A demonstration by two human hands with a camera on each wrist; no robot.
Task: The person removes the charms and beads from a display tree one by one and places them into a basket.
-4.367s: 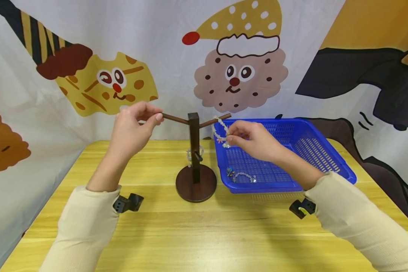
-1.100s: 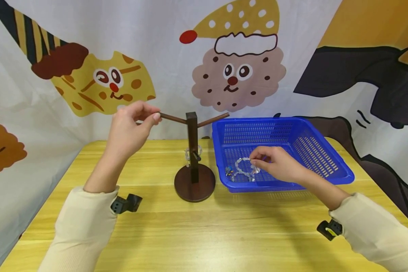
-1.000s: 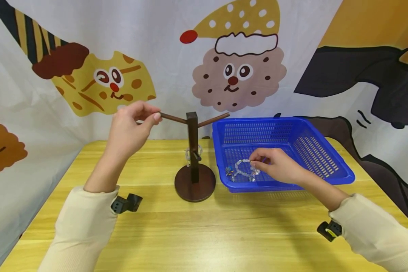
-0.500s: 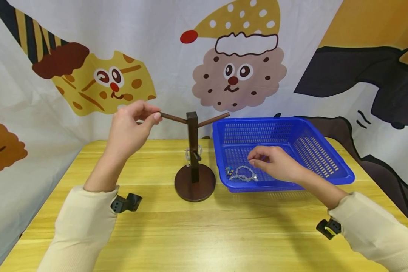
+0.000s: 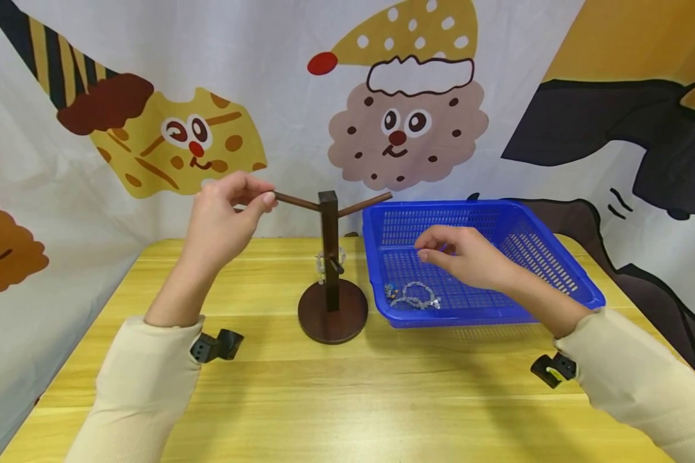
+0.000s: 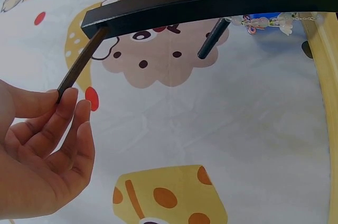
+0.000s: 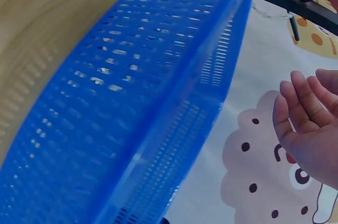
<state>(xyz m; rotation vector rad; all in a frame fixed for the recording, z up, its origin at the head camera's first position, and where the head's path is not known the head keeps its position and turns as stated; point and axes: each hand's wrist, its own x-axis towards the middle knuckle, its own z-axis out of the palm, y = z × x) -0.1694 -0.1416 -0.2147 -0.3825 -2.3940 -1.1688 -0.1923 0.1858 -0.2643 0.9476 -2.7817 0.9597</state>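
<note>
My left hand (image 5: 224,212) pinches the tip of the left peg (image 6: 79,68) on a dark wooden jewelry stand (image 5: 329,251). Above the blue basket (image 5: 486,316) hovers my right hand (image 5: 463,256), its fingers loosely bent and nothing held in them. Two clear beaded bracelets (image 5: 418,286) lie overlapping on the basket floor, near its front left corner, with a blue flower charm (image 5: 390,291) beside them. Another beaded bracelet (image 5: 321,267) hangs from a lower peg of the stand. The upper right peg (image 5: 365,204) is bare.
The stand's round base (image 5: 333,312) rests on a yellow wood-grain table (image 5: 301,399), left of the basket. A cartoon-printed cloth (image 5: 289,116) hangs behind the table. Each wrist wears a small black camera mount (image 5: 217,346).
The right hand took a bracelet off the upper right peg and lowered it into the basket. It let go there, then rose slightly to the left. The left hand stayed on its peg.
</note>
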